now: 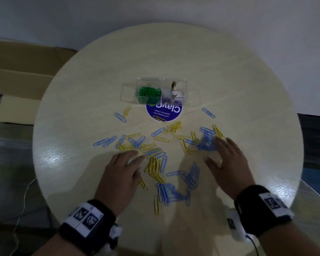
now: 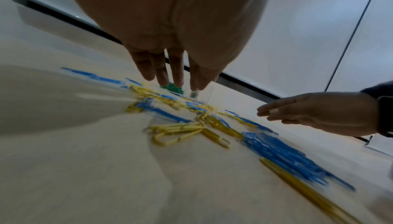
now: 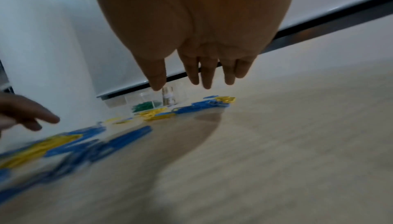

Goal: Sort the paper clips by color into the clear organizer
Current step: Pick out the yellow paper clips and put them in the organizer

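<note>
Just beyond both flat, empty hands, the left hand nearest yellow paper clips, the right hand nearest blue paper clips, with the clear organizer farther ahead.

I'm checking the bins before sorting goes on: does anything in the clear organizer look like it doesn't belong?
Yes. The clear organizer holds green clips in one compartment, but the one beside it contains a small dark-and-white object, not a paper clip; what it is I cannot tell. Blue and yellow clips lie on the table.

A round blue sticker on the table; cardboard boxes beside.
</note>
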Demonstrator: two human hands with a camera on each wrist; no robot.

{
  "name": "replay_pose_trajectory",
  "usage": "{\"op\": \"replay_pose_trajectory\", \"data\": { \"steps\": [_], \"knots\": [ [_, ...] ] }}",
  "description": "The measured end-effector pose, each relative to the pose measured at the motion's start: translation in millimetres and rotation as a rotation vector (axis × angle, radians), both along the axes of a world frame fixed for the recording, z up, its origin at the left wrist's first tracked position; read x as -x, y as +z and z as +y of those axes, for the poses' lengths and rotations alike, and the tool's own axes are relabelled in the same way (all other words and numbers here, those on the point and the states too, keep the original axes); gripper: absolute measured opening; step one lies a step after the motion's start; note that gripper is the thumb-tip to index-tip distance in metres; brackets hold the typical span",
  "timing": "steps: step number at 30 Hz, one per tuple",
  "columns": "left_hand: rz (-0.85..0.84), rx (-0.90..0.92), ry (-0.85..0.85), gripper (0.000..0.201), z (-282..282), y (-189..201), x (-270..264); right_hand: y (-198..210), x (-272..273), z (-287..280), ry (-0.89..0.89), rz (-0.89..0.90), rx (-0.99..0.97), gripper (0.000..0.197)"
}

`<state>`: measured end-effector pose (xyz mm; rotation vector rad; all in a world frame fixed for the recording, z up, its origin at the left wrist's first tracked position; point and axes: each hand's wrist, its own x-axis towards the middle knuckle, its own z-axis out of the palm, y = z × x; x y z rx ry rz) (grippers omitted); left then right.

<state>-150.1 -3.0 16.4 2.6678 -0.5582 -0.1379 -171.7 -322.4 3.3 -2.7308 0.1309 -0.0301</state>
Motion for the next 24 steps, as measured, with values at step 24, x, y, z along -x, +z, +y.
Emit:
{"op": "replay_pose_trajectory", "data": {
  "steps": [24],
  "knots": [
    [-0.080, 0.020, -0.099, 0.027, -78.5, -9.1, -101.5, -0.4, -39.1, -8.9, -0.218, 0.040, -0.241, 0.013]
  ]
}}
